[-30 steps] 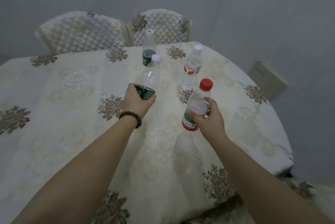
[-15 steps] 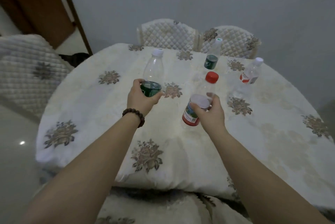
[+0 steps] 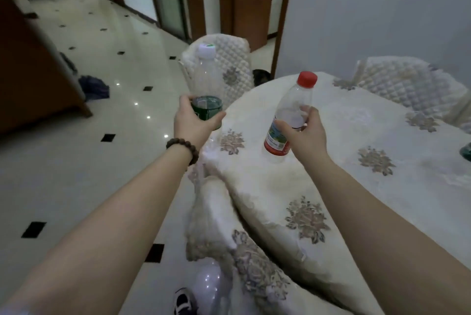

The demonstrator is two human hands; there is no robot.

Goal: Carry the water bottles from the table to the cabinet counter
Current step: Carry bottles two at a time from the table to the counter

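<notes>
My left hand (image 3: pixel 193 121) is wrapped around a clear plastic bottle with a white cap (image 3: pixel 207 85), fingers and thumb closed on its dark green label band; the ribbed body stands upright, held out past the table edge over the glossy pale tiled floor (image 3: pixel 76 161) with its small black diamond insets. A bracelet of round brown wooden beads (image 3: pixel 184 148) circles that wrist. My right hand (image 3: pixel 304 133) clamps a second clear bottle with a red cap (image 3: pixel 289 118), thumb across the front and fingers behind; it leans slightly left, lifted just above the table (image 3: pixel 331 187). The cloth there is cream, embroidered with grey-gold flowers, hanging in soft folds. Quilted white chair covers (image 3: pixel 234 65) stand behind. Both forearms reach forward, bare, nearly straight
</notes>
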